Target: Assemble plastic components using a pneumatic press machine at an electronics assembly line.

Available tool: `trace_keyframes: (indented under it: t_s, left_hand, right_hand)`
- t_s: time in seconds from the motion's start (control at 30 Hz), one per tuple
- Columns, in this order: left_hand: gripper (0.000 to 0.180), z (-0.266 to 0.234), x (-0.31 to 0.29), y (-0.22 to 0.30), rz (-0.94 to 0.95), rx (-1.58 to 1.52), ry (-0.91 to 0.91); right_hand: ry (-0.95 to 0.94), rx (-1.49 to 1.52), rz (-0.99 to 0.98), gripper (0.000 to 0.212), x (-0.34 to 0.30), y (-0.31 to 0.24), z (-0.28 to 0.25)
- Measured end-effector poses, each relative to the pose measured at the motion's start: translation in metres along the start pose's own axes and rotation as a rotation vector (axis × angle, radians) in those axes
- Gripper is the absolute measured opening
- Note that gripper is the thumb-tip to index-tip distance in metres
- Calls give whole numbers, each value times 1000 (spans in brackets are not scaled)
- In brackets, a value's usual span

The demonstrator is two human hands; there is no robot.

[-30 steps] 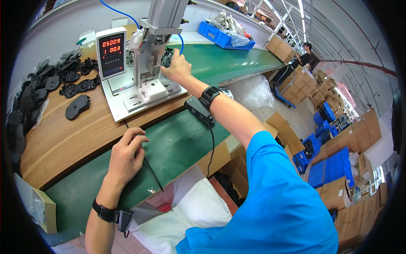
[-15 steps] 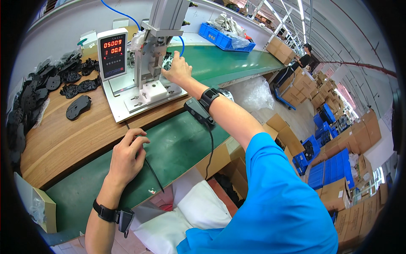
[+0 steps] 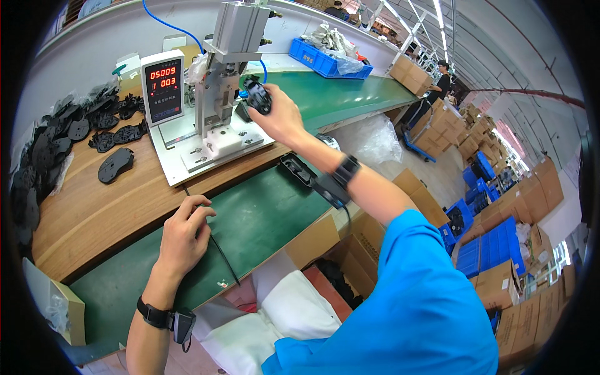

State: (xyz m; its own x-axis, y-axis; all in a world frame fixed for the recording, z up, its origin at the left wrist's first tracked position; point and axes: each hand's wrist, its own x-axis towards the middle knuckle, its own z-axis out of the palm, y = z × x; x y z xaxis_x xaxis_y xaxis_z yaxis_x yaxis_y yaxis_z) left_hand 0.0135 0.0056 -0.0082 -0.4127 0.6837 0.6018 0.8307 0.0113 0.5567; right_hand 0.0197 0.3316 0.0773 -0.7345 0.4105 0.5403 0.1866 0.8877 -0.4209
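My right hand (image 3: 282, 119) is raised just right of a bench-top press (image 3: 220, 94), its fingers closed on a black mouse shell (image 3: 259, 99). Under the press head sits a white fixture block (image 3: 222, 142) with no shell visible on it. My left hand (image 3: 182, 240) rests over the green bench top (image 3: 250, 215), fingers loosely bent and apart, holding nothing. Close beside it runs a thin black cord (image 3: 222, 250). Another black mouse shell (image 3: 116, 165) lies on the wooden board (image 3: 94, 206), left of the press.
A heap of black mouse parts (image 3: 56, 144) covers the board's left end. A display box (image 3: 164, 87) with red digits stands beside the press. A black tray-like part (image 3: 298, 169) lies below my right wrist. Farther back are a blue crate (image 3: 319, 57), cartons (image 3: 410, 75) and another person (image 3: 442, 84).
My right hand has drawn back slightly right from beside the press, and a black mouse shell now shows in its fingers. My left hand has barely moved.
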Motion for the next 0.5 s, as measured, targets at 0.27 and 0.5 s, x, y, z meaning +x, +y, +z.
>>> trace_keyframes:
  t_s: [0.27,0.5]
  left_hand:
    - [26,-2,-1,-9,18,42,14]
    - [26,1,-1,4,-38,-2,-44]
  right_hand:
    - [180,128,-35,58,-257,-3,-123]
    - [22,-240,621,54,-527,92,-113]
